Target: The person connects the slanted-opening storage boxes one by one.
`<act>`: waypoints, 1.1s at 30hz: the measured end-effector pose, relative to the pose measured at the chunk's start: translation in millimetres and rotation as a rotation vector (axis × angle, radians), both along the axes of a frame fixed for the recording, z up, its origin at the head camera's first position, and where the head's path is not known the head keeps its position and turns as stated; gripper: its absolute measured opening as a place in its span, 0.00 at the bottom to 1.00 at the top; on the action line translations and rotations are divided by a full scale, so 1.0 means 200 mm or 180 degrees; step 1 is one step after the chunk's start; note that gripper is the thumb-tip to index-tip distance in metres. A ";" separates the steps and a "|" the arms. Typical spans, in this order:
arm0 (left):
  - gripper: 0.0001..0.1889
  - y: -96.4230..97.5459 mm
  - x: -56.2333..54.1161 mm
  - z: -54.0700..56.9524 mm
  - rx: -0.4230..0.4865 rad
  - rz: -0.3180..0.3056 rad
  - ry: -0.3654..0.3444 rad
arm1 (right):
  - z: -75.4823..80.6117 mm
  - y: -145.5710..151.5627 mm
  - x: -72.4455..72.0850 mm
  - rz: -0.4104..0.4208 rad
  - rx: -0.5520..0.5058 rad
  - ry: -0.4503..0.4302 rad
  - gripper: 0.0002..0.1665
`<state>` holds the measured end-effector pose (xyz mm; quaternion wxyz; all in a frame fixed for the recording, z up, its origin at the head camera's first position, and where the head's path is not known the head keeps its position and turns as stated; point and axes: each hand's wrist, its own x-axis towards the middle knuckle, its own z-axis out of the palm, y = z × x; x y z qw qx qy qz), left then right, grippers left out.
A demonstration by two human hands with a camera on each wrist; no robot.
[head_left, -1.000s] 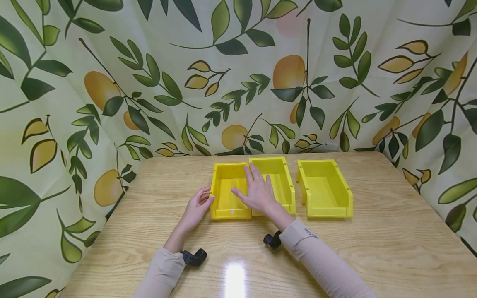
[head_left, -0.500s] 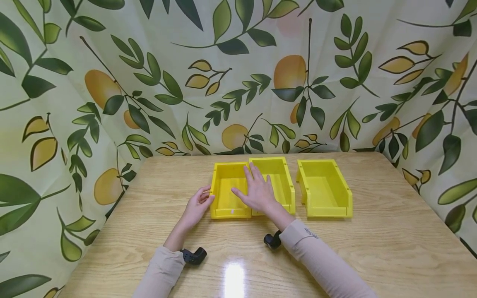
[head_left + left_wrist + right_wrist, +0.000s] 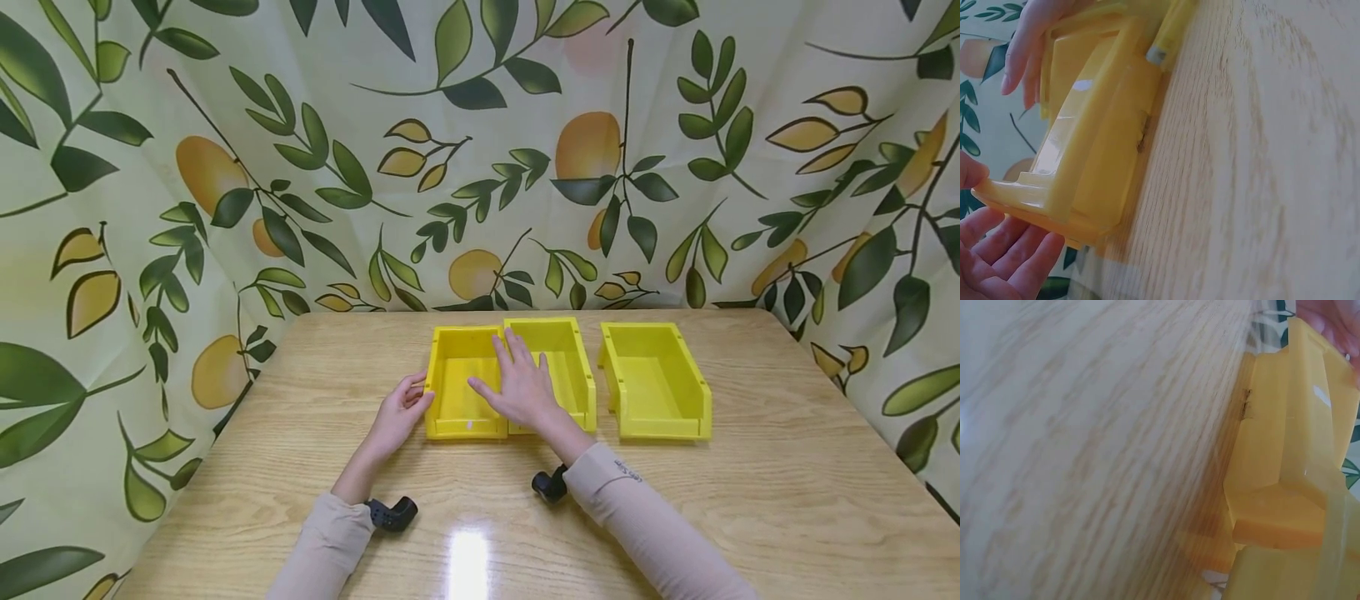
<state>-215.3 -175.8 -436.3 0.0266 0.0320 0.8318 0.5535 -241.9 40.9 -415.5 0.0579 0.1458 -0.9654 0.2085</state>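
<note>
A yellow plastic storage bin [image 3: 454, 387] stands at the left of a row on the table. My left hand [image 3: 394, 418] pinches its left side, thumb on the rim and fingers against the outer wall. In the left wrist view, that thumb and the fingers meet the corner of the bin [image 3: 1094, 144]. Touching it on the right is a second yellow bin [image 3: 564, 367], standing slightly farther back. Over the seam between the two, my right hand [image 3: 523, 392] has its fingers straight and spread; whether it touches the rims cannot be told.
A third yellow bin [image 3: 654, 387] stands apart on the right. All sit on a wooden table [image 3: 780, 467] backed by a leaf-and-fruit patterned cloth [image 3: 480, 167]. A black wrist device shows at each wrist, the left one [image 3: 393, 514] close above the tabletop.
</note>
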 end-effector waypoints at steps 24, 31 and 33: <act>0.24 0.01 0.00 0.00 -0.0029 -0.0019 0.0021 | 0.00 0.01 0.00 0.0007 0.0075 -0.0097 0.51; 0.25 0.01 -0.01 0.00 -0.0057 -0.0003 0.0014 | 0.01 0.01 0.01 0.0008 0.0021 -0.0147 0.49; 0.25 0.02 0.02 0.04 -0.0065 -0.0008 -0.0013 | 0.00 0.00 0.01 -0.0002 0.0009 -0.0145 0.49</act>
